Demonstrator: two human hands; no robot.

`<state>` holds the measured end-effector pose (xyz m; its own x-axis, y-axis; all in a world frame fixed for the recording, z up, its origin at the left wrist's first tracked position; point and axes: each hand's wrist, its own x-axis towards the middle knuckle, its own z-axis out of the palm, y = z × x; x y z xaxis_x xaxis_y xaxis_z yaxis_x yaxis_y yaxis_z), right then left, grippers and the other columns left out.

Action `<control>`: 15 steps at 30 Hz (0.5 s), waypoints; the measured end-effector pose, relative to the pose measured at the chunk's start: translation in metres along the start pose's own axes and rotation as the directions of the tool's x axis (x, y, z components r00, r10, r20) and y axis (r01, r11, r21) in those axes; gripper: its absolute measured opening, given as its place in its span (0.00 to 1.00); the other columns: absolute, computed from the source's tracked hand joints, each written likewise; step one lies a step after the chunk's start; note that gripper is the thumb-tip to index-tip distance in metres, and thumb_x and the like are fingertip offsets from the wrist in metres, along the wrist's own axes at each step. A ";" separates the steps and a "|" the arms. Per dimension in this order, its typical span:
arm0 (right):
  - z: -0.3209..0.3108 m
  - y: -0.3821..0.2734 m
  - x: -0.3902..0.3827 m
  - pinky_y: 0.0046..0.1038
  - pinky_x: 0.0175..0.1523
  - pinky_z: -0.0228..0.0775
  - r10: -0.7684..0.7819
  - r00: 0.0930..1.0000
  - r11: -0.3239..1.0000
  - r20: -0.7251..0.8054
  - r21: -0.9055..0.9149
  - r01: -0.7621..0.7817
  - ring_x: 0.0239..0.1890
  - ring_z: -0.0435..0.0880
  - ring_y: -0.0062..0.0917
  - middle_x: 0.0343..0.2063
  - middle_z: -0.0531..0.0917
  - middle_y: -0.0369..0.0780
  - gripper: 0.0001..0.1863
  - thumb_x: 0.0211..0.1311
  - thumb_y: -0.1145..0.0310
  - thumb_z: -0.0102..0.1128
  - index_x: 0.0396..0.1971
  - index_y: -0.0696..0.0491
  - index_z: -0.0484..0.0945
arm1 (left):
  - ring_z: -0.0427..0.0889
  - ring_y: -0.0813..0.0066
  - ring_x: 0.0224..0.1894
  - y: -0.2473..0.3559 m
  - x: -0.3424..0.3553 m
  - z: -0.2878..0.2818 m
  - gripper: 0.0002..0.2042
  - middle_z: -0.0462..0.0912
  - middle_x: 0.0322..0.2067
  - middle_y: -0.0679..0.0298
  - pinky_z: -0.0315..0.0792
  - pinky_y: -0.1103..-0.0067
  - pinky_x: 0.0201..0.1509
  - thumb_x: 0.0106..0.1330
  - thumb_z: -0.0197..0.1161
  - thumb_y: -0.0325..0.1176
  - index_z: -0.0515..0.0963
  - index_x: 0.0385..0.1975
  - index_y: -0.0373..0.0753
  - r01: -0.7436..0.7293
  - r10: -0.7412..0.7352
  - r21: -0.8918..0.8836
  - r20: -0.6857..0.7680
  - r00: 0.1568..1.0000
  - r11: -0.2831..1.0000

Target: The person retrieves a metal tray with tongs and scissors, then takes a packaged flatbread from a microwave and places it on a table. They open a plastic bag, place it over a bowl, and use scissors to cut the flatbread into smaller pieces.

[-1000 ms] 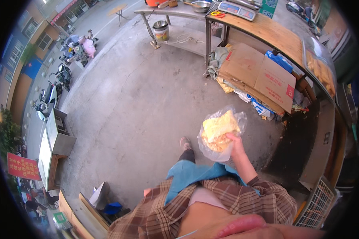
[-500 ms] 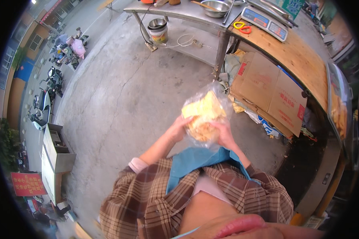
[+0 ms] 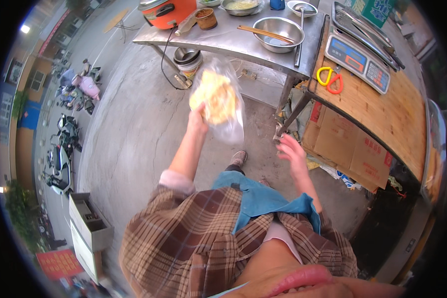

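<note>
My left hand point(image 3: 197, 120) grips a clear plastic bag point(image 3: 236, 131) by its left side, holding it up in front of me. Yellowish, flat, crinkled food point(image 3: 214, 97) lies inside; its kind I cannot make out. Off to the right, my right hand point(image 3: 294, 150) is apart from the bag, fingers loosely spread with nothing in them. It hovers near the leg of the wooden-topped table point(image 3: 372, 126).
A metal table point(image 3: 223, 32) ahead bears an orange cooker point(image 3: 165, 14), a steel bowl point(image 3: 282, 36) with chopsticks and other dishes. On the wooden top lie scissors point(image 3: 331, 82) and a digital scale point(image 3: 357, 59). Flattened cardboard point(image 3: 345, 136) leans below; a bucket point(image 3: 188, 65) stands underneath.
The bag has moved up and left in my left hand. My right hand has let go of it and moved right. More of the metal table's top now shows.
</note>
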<state>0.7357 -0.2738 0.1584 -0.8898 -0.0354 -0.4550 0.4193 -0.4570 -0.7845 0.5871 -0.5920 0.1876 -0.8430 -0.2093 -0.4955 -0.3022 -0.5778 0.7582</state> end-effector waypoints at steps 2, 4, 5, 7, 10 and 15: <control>-0.039 0.040 -0.026 0.25 0.40 0.72 0.237 0.932 0.972 -0.273 0.060 -0.229 0.45 0.79 0.27 0.46 0.77 0.42 0.25 0.58 0.64 0.56 0.56 0.55 0.67 | 0.75 0.58 0.52 0.027 0.068 0.016 0.21 0.73 0.52 0.52 0.69 0.61 0.57 0.62 0.53 0.30 0.64 0.56 0.34 -0.003 0.000 -0.057 -0.051 0.999 0.998; -0.070 0.089 -0.072 0.27 0.38 0.72 0.275 0.844 0.961 -0.460 0.148 -0.232 0.43 0.80 0.29 0.46 0.78 0.42 0.23 0.59 0.65 0.54 0.55 0.54 0.67 | 0.75 0.57 0.52 0.052 0.132 0.044 0.21 0.73 0.52 0.52 0.69 0.60 0.56 0.63 0.52 0.30 0.64 0.56 0.35 -0.039 0.040 -0.021 0.045 0.998 0.999; -0.080 0.114 -0.096 0.26 0.38 0.71 0.341 0.751 0.940 -0.565 0.228 -0.254 0.39 0.80 0.27 0.41 0.77 0.41 0.24 0.56 0.63 0.57 0.54 0.53 0.67 | 0.75 0.57 0.52 0.062 0.162 0.062 0.20 0.73 0.52 0.52 0.69 0.60 0.56 0.64 0.52 0.31 0.64 0.56 0.35 -0.025 0.028 -0.065 0.045 0.999 0.998; -0.083 0.162 -0.146 0.25 0.34 0.70 0.479 0.553 0.877 -0.682 0.338 -0.342 0.36 0.80 0.27 0.38 0.78 0.41 0.22 0.56 0.65 0.57 0.52 0.52 0.68 | 0.75 0.57 0.51 0.078 0.221 0.096 0.20 0.73 0.52 0.52 0.70 0.61 0.56 0.63 0.53 0.31 0.65 0.56 0.35 0.015 0.004 -0.119 0.158 0.987 0.993; -0.065 0.224 -0.195 0.26 0.28 0.70 0.446 0.610 0.853 -0.655 0.518 -0.068 0.29 0.80 0.25 0.31 0.80 0.41 0.21 0.53 0.69 0.59 0.49 0.55 0.71 | 0.77 0.57 0.48 0.076 0.299 0.132 0.21 0.76 0.48 0.53 0.72 0.61 0.53 0.59 0.58 0.28 0.67 0.53 0.32 -0.069 0.074 -0.057 0.080 0.994 0.996; -0.024 0.291 -0.218 0.26 0.27 0.70 0.415 0.540 0.910 -0.732 0.338 -0.242 0.28 0.80 0.25 0.29 0.80 0.41 0.20 0.51 0.69 0.59 0.46 0.56 0.73 | 0.80 0.57 0.40 0.067 0.386 0.119 0.16 0.79 0.41 0.53 0.74 0.61 0.45 0.59 0.60 0.32 0.74 0.45 0.31 -0.330 0.427 0.602 -0.020 0.904 0.727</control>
<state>1.0562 -0.3777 0.0195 -0.1743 0.4418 -0.8800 0.5358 -0.7072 -0.4612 0.1886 -0.6176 0.0973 -0.8823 -0.4517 -0.1324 -0.2091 0.1240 0.9700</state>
